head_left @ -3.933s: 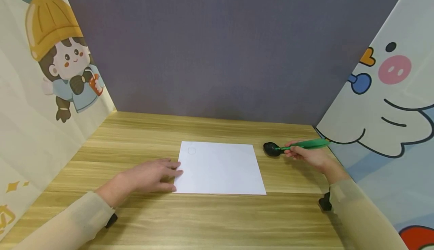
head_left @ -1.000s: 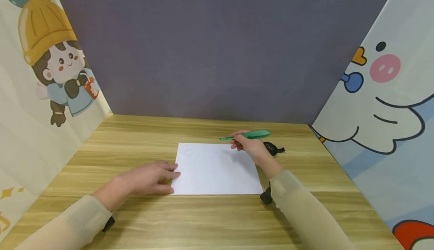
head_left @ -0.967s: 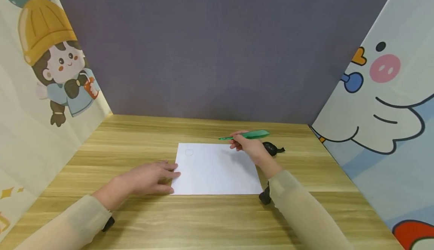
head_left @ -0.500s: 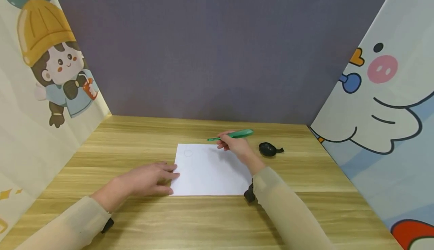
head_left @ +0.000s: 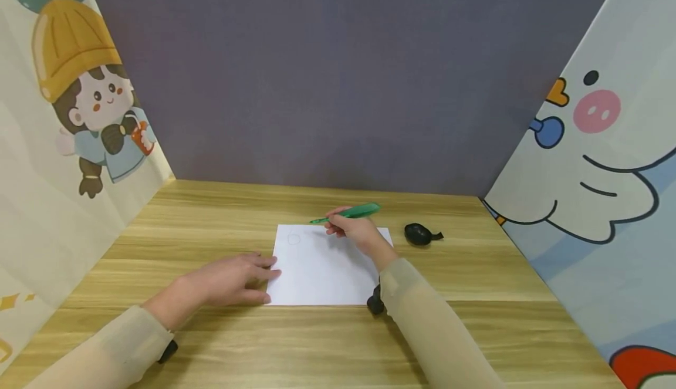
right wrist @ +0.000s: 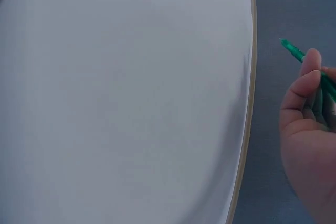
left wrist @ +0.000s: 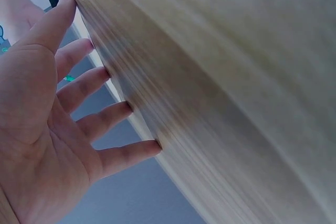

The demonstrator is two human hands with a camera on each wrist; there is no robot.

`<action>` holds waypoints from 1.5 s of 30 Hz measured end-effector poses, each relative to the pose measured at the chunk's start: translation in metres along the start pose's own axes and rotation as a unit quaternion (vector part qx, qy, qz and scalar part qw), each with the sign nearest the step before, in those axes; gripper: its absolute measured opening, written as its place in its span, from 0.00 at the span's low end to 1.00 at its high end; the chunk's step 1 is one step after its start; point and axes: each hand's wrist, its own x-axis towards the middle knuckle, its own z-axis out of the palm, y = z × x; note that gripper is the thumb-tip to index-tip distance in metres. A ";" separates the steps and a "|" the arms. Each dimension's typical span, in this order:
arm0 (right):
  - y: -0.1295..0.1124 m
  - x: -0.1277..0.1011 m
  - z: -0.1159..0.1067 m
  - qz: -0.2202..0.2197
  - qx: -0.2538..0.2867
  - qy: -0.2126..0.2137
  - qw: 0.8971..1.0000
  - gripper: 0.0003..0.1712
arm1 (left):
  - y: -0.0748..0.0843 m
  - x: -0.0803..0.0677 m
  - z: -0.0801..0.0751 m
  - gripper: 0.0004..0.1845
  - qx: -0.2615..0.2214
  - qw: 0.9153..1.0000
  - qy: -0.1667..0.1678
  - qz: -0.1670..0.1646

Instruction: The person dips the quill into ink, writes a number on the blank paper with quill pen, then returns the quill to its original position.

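Observation:
My right hand pinches a green pen with a broad, leaf-like upper end. It hovers over the far part of a white sheet of paper, the pen's tip pointing left near the far edge. In the right wrist view, the pen sticks out between thumb and fingers. A faint small circle is drawn at the sheet's far left corner. My left hand rests with spread, fairly straight fingers on the sheet's left edge. In the left wrist view, its fingertips touch down at the surface.
A black rounded object with a short tail lies right of the paper. The wood-grain table meets a grey panel at the back. Printed curtains hang at both sides: left curtain, right curtain.
My right hand has drawn the pen away from the black object and carried it left over the paper. The black object stays at the right. My left hand keeps its place.

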 end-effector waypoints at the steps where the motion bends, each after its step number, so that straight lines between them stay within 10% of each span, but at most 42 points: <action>1: 0.000 0.000 0.000 0.001 0.000 0.001 1.000 0.19 | 0.000 0.000 0.000 0.32 0.000 1.000 0.000 0.001; 45: 0.004 0.010 -0.005 0.063 -0.038 -0.002 0.997 0.19 | -0.001 0.002 0.001 0.33 -0.005 1.000 -0.009 -0.003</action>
